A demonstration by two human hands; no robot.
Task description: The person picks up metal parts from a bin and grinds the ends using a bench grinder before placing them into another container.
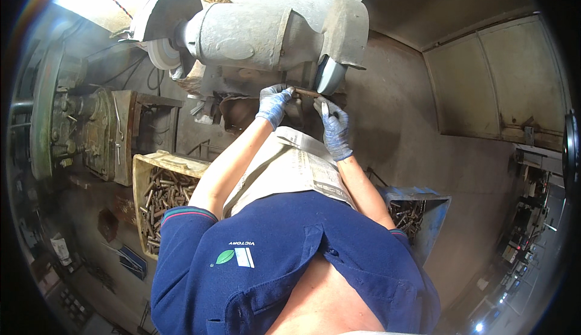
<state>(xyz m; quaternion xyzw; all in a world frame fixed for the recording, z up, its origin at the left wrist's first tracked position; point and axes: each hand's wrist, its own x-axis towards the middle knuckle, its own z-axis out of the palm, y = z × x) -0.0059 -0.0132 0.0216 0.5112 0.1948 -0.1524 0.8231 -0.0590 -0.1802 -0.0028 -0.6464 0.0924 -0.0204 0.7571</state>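
Note:
My left hand [274,103], in a blue-grey work glove, is closed on one end of a short brown metal rod [307,93]. At the rod's other end my right hand [334,128], gloved the same way, pinches it between thumb and fingers. The rod lies roughly level between them, just below the right grinding wheel [331,76] of a grey bench grinder [242,35]. Whether rod and wheel touch, I cannot tell. A guard partly covers that wheel. On the grinder's left end is a second, pale wheel [162,54] under a round guard.
Left of me, a yellowish crate [143,181] holds many rusty metal rods. To my right stands a blue bin [437,223] of similar pieces. Printed paper [302,164] covers my lap. A green machine [97,132] is at far left; metal panels [493,81] stand at right.

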